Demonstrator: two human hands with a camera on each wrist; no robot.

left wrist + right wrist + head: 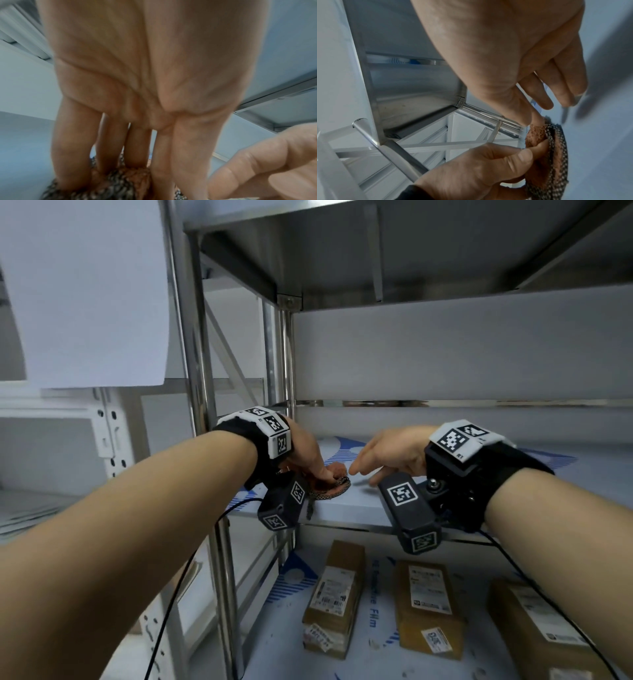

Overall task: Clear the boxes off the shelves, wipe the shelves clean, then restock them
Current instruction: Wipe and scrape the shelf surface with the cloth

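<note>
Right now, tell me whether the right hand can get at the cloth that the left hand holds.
Probably yes. The right hand hangs open just beside the cloth, which the left hand pinches at the front of the shelf. Nothing lies between them, and the right wrist view shows its fingertips almost at the cloth's edge.

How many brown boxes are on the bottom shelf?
3, side by side: one box left, one in the middle, one right, cut off by the picture's edge. More may be hidden beyond it.

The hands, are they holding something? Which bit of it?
The left hand pinches a brown scrubbing cloth by its near edge, on the shelf. The right hand holds nothing; one fingertip is at the cloth.
</note>
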